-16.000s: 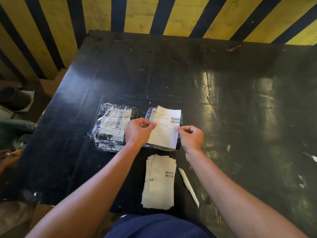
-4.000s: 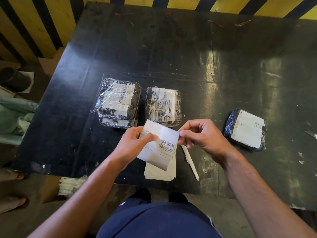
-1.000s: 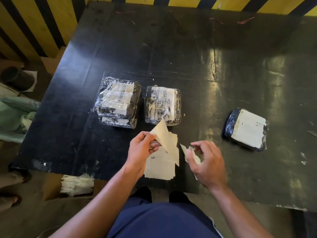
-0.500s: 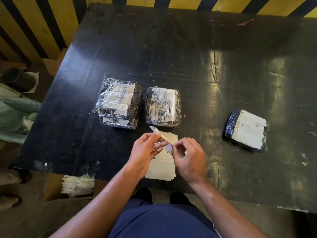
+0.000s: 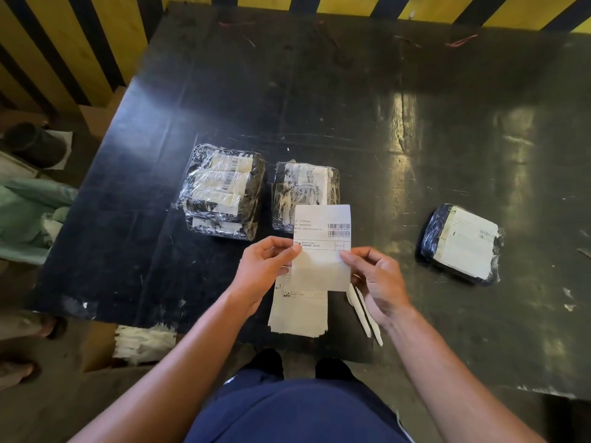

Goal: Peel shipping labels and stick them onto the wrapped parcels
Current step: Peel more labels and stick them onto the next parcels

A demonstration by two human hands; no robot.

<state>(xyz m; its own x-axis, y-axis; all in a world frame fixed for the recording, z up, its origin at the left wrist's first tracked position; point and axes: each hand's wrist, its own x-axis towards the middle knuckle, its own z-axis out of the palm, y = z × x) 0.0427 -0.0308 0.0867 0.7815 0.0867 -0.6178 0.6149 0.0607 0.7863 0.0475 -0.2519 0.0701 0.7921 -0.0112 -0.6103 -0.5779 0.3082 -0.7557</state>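
Parcels sat in a row across the bench: a stack (image 5: 222,191) toward the left edge, a second parcel (image 5: 305,190) just beside it, and a third parcel (image 5: 462,243), already wearing a label, well apart toward the right edge.

Between them, above the near edge, the left hand (image 5: 265,273) pinched the left margin of a label (image 5: 321,247) between thumb and curled fingers, and the right hand (image 5: 377,279) pinched the right margin the same way. The label hung clear of the bench, its top edge overlapping the second parcel in view, the sheaf of spare labels (image 5: 299,311) below it and two backing strips (image 5: 364,311) just beside the sheaf.

The label's long axis ran from the near edge toward the far edge, print facing up, barcode at its far right corner.

Trouble, as I judged it, lay in the sticky underside: slack between the two pinches could let the sheet fold onto itself or catch the sheaf beneath. Laid on crinkled wrap at a skew, it would likely crease, and lifting it again might tear the film.
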